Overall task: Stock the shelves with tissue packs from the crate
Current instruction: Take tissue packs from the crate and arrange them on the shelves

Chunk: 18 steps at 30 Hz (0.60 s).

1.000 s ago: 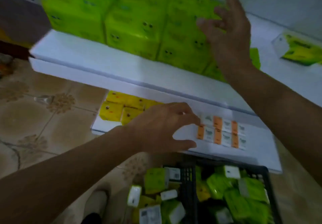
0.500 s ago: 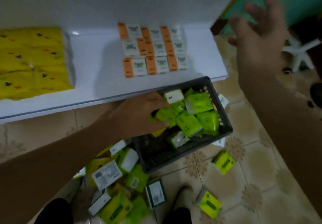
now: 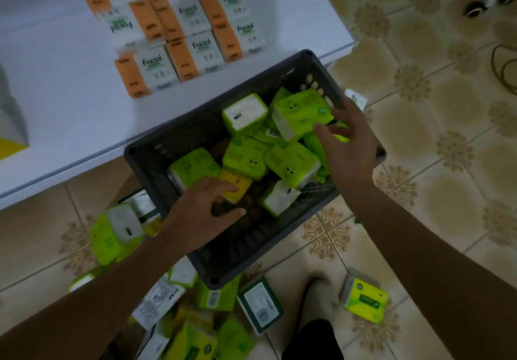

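Note:
A dark grey crate (image 3: 145,149) sits on the tiled floor against the white lower shelf (image 3: 70,108), holding several lime-green tissue packs and one yellow pack (image 3: 237,184). My left hand (image 3: 204,214) is inside the crate's near-left part. Its fingertips rest on the yellow pack and its thumb is spread apart below. My right hand (image 3: 349,144) is at the crate's right side, thumb and fingers closed around a green tissue pack (image 3: 302,112) that lies on top of the pile.
Orange-and-white facial tissue packs (image 3: 173,24) stand in rows on the shelf. Several loose packs (image 3: 117,233) lie on the floor left of and below the crate; another pack (image 3: 363,301) lies by my foot (image 3: 316,295). Chair casters (image 3: 475,10) are at the top right.
My view dropped from the upper shelf to the crate. My right hand came down from the air onto a green pack. My left hand went from the shelf into the crate.

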Each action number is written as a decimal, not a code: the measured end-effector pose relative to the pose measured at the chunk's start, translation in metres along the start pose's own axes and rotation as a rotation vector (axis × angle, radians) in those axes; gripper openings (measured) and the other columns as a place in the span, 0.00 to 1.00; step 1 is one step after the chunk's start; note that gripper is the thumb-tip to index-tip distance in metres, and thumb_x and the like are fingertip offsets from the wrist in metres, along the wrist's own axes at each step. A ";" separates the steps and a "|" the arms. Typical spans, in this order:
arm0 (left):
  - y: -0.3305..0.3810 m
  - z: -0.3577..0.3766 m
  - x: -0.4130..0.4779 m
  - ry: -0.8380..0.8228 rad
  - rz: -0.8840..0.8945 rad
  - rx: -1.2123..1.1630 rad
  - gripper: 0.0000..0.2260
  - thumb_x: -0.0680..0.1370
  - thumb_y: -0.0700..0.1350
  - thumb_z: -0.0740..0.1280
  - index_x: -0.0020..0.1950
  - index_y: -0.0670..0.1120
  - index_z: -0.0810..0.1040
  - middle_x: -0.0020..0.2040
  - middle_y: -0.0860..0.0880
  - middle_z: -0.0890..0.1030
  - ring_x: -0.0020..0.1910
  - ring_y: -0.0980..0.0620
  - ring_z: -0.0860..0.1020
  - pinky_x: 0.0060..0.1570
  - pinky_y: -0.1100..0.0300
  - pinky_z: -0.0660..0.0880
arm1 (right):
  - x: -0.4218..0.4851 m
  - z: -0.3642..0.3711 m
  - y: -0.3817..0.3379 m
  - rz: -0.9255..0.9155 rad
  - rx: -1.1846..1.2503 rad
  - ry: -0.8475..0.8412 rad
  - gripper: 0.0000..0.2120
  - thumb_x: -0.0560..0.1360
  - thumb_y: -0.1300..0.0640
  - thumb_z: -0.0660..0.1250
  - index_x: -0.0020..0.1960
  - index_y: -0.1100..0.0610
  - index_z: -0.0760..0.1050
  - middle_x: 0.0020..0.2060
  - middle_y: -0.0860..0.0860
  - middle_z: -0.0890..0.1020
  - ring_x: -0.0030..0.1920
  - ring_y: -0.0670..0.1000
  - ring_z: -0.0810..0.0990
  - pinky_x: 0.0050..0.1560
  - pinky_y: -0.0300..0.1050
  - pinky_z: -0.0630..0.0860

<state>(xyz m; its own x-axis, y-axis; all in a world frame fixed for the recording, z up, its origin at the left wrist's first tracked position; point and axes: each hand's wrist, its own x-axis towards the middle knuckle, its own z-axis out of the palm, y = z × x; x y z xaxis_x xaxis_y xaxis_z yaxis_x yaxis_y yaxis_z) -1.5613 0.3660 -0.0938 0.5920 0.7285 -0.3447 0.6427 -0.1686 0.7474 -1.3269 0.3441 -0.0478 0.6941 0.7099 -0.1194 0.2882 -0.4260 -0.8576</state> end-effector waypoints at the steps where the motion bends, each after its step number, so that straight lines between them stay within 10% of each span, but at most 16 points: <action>1: -0.005 0.006 -0.001 -0.012 -0.018 -0.007 0.18 0.71 0.56 0.71 0.58 0.52 0.76 0.54 0.50 0.73 0.49 0.54 0.75 0.50 0.56 0.75 | 0.000 0.004 0.011 0.014 -0.014 -0.007 0.29 0.74 0.56 0.69 0.72 0.51 0.64 0.56 0.45 0.76 0.49 0.45 0.77 0.46 0.33 0.74; 6: -0.024 0.029 0.005 -0.008 -0.055 -0.051 0.16 0.72 0.50 0.71 0.58 0.53 0.75 0.54 0.52 0.72 0.50 0.55 0.74 0.50 0.62 0.73 | 0.003 0.025 0.066 0.070 -0.123 -0.043 0.29 0.72 0.57 0.71 0.71 0.56 0.65 0.60 0.52 0.76 0.55 0.49 0.76 0.43 0.30 0.68; 10: -0.036 0.041 0.011 0.005 -0.105 -0.107 0.17 0.71 0.50 0.72 0.59 0.53 0.75 0.57 0.52 0.71 0.52 0.56 0.74 0.48 0.66 0.70 | 0.013 0.039 0.101 0.148 -0.344 -0.148 0.32 0.72 0.56 0.71 0.72 0.61 0.62 0.67 0.58 0.70 0.67 0.56 0.68 0.61 0.45 0.66; 18: -0.056 0.050 0.008 0.000 -0.193 -0.169 0.14 0.72 0.49 0.71 0.55 0.58 0.72 0.58 0.52 0.69 0.54 0.55 0.73 0.44 0.73 0.68 | 0.025 0.053 0.122 0.317 -0.656 -0.336 0.33 0.68 0.49 0.74 0.65 0.65 0.68 0.62 0.64 0.73 0.63 0.63 0.71 0.60 0.55 0.70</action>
<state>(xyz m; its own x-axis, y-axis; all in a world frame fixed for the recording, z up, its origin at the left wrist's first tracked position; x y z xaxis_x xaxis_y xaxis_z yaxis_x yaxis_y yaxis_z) -1.5683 0.3481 -0.1669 0.4661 0.7364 -0.4904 0.6534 0.0872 0.7519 -1.3090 0.3392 -0.1819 0.6023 0.5863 -0.5417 0.5121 -0.8044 -0.3013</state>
